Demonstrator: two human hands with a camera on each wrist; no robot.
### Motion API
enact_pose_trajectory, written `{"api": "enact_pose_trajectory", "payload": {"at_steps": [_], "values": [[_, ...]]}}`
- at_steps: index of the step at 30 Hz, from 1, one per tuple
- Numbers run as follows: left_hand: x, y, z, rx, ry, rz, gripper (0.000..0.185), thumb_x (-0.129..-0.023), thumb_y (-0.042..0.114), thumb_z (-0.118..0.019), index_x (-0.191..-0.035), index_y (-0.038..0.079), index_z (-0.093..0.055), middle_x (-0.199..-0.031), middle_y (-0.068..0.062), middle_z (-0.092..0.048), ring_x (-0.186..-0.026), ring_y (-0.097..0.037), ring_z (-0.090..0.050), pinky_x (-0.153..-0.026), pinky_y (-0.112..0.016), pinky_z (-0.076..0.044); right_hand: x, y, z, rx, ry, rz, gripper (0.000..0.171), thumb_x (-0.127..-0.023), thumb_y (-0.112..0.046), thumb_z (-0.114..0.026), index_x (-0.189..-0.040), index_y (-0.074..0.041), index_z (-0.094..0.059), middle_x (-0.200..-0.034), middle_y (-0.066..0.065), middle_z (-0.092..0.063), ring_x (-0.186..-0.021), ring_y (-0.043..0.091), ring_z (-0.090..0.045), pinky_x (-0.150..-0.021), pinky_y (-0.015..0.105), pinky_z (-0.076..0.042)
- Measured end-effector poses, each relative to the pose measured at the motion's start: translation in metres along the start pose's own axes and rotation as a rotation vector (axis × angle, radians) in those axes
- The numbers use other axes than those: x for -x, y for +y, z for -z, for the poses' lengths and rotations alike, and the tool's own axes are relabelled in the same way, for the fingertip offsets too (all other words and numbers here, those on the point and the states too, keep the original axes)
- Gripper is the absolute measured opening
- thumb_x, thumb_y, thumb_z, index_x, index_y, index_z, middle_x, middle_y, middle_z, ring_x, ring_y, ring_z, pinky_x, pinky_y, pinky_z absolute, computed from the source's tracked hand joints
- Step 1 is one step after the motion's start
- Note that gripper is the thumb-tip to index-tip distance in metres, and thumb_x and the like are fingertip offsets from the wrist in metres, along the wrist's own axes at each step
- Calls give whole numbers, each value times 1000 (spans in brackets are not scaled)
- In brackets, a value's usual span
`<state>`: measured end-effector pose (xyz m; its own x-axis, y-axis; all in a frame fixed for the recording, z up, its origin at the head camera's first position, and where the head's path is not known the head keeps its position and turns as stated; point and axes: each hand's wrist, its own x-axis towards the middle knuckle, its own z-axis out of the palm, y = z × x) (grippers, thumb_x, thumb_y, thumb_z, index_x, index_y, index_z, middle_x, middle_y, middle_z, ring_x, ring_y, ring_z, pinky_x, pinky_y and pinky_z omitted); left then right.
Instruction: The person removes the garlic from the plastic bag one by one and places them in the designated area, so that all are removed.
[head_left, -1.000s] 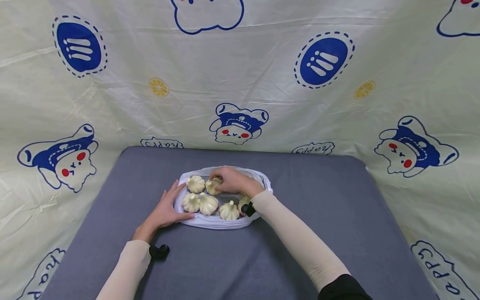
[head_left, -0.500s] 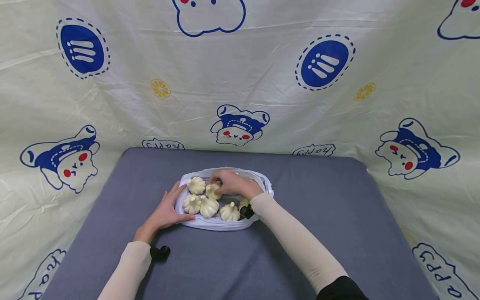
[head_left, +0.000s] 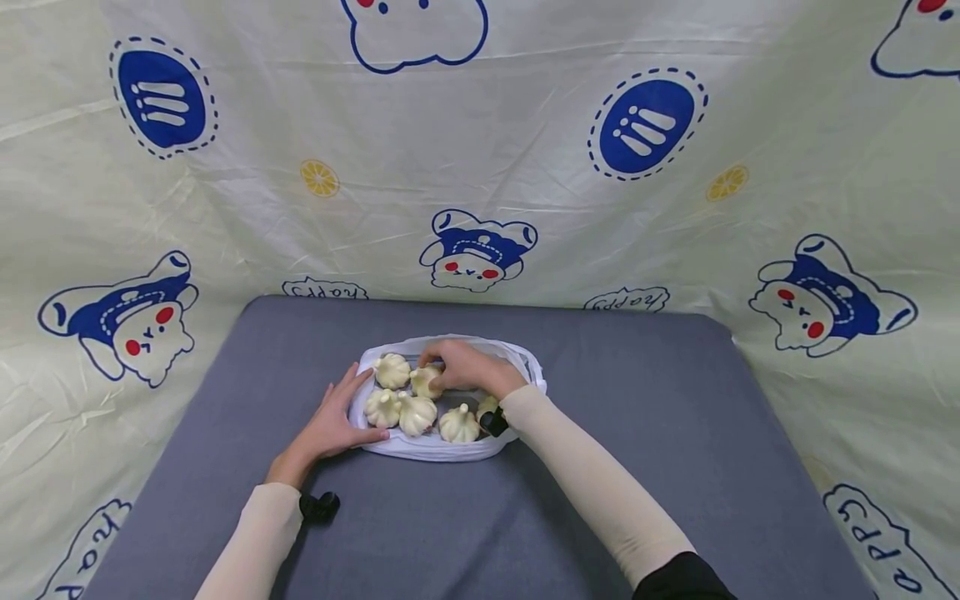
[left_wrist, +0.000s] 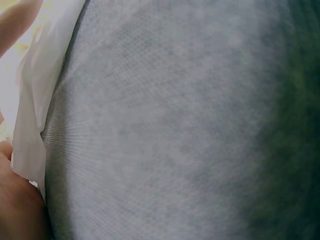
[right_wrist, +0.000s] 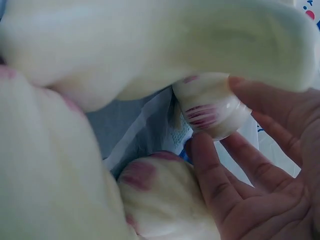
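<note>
Grey cloth covers the desk (head_left: 615, 467) under my arms, and on it sits a white plastic bag (head_left: 431, 447) rolled open around a clear tray of pale steamed buns. My right hand (head_left: 471, 367) reaches over the far side of the tray and my fingers (right_wrist: 220, 185) pinch one bun (head_left: 424, 382) in the back row; the right wrist view shows that bun (right_wrist: 212, 107) close up, with pinkish streaks on its side, held between fingertips, with two more buns crowding just beside it. My left hand (head_left: 330, 423) lies flat against the left edge of the bag, fingers straight and spread, thumb along the front rim, pressing rather than gripping. The left wrist view shows only grey cloth and the white plastic edge (left_wrist: 35, 130).

Around the pinched bun: another bun (head_left: 392, 371) touches it on the left, two (head_left: 382, 407) (head_left: 417, 413) lie close together in the front row, and one more (head_left: 459, 424) sits ahead of my right wrist. My own right forearm hides the right part of the tray. A small black camera mount (head_left: 319, 505) is strapped at my left wrist. Cream fabric printed with blue bears (head_left: 477, 248) hangs behind the desk.
</note>
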<state>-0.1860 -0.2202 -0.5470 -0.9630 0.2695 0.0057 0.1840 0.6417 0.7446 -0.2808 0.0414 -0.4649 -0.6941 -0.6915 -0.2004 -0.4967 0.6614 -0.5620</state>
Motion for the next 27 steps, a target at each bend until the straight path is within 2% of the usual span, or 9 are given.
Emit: {"api": "enact_pose_trajectory", "payload": {"at_steps": [5, 16, 19, 25, 27], "values": [[0, 1, 2, 2, 0, -1, 110, -74, 45, -90, -161, 7, -32, -171, -26, -10, -157, -49, -10, -124, -68, 0, -1, 2, 0, 3, -10, 0, 36, -90, -8, -75, -126, -7, -71, -124, 8, -71, -109, 19, -63, -98, 35, -54], [1, 0, -3, 2, 10, -12, 111, -72, 42, -92, -160, 6, -34, -171, -26, -11, -157, -50, -11, -124, -68, -1, 6, 5, 5, -42, 19, -26, 34, -92, -13, -75, -125, -9, -71, -121, 5, -71, -103, 21, -65, -89, 31, -55], [1, 1, -3, 2, 11, -19, 112, -71, 42, -92, -160, 6, -34, -170, -27, -12, -156, -49, -11, -124, -68, -1, 12, 5, 9, -87, 40, -47, 34, -92, -14, -74, -126, -11, -71, -123, 5, -70, -105, 21, -66, -86, 30, -56], [1, 3, -2, 3, 17, -29, 113, -70, 40, -93, -159, 4, -35, -170, -27, -12, -156, -50, -12, -123, -69, -1, 25, 5, 13, -247, 115, -73, 35, -92, -15, -74, -126, -14, -69, -132, 5, -66, -115, 24, -67, -70, 30, -60], [1, 3, -2, -2, 21, -37, 113, -70, 40, -93, -159, 3, -34, -170, -27, -11, -156, -49, -12, -123, -69, -1, 29, 7, 14, -276, 159, -54, 35, -92, -15, -74, -126, -14, -70, -133, 6, -66, -116, 25, -68, -72, 30, -61]]}}
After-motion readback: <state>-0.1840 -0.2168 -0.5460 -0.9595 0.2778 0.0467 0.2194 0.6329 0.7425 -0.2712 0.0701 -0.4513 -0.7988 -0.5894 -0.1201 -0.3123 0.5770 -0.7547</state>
